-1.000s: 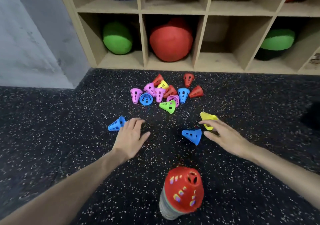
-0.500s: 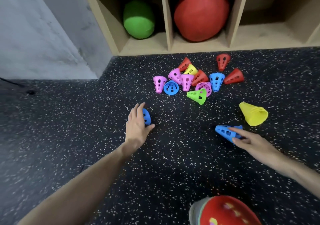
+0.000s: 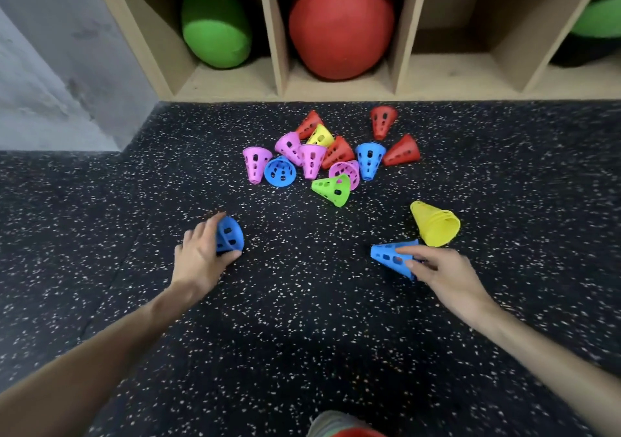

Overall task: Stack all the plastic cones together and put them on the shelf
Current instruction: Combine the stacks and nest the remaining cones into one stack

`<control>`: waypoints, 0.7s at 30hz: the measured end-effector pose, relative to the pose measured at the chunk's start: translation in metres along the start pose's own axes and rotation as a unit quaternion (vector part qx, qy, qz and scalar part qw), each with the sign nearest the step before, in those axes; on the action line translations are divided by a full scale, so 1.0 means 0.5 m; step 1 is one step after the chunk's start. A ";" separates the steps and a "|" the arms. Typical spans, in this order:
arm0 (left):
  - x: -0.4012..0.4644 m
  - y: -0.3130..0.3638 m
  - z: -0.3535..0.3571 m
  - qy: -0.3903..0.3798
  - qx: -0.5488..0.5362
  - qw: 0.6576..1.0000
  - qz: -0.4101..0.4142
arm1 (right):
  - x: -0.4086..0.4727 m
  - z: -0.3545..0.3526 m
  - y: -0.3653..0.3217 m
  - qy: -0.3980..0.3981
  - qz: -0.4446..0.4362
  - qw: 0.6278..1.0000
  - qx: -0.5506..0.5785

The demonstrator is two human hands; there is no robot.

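My left hand (image 3: 201, 258) grips a blue perforated cone (image 3: 230, 235) on the speckled floor, fingers and thumb curled round it. My right hand (image 3: 440, 272) pinches a second blue cone (image 3: 389, 256) that lies on its side, tip to the left. A yellow cone (image 3: 435, 223) lies just beyond the right hand. A pile of several pink, blue, red, yellow and green cones (image 3: 322, 161) sits farther out, near the wooden shelf (image 3: 339, 92). The top of a stack of cones (image 3: 339, 428) shows at the bottom edge.
The shelf's low compartments hold a green ball (image 3: 216, 28), a large red ball (image 3: 341, 23) and another green ball (image 3: 601, 13); one compartment (image 3: 453, 67) between them has a bare floor. A grey wall (image 3: 60, 67) stands at the left.
The view has moved closer to the floor and shelf. My left hand has closed round its blue cone. My right hand now pinches the other blue cone. The stack has slid to the bottom edge.
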State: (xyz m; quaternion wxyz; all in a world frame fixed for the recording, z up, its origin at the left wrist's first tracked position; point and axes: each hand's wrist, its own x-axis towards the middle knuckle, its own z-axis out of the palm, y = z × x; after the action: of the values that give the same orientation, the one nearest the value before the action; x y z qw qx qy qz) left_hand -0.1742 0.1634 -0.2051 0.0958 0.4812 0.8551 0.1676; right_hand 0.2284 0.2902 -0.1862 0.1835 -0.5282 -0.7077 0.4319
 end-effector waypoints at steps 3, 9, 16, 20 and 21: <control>-0.002 0.030 0.015 0.005 0.004 1.000 0.023 | 0.002 -0.011 0.004 0.023 0.003 1.000 0.008; 0.005 0.136 0.042 0.060 0.007 0.981 0.184 | 0.000 -0.048 0.011 0.048 -0.003 0.999 0.014; 0.082 0.309 0.097 -0.066 -0.090 0.968 0.224 | -0.001 -0.056 0.015 0.068 -0.018 0.997 0.017; 0.134 0.360 0.110 -0.092 -0.079 0.969 0.214 | -0.007 -0.056 0.016 0.048 -0.027 0.998 0.008; 0.145 0.366 0.110 -0.095 -0.081 0.971 0.206 | -0.009 -0.056 0.016 0.043 -0.030 0.999 0.013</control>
State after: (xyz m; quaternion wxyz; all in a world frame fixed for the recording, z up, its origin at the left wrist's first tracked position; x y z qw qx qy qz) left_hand -0.0492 0.3243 -0.1871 0.1791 0.6512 0.7082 0.2057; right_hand 0.2548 0.2984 -0.1761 0.2331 -0.5223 -0.7092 0.4122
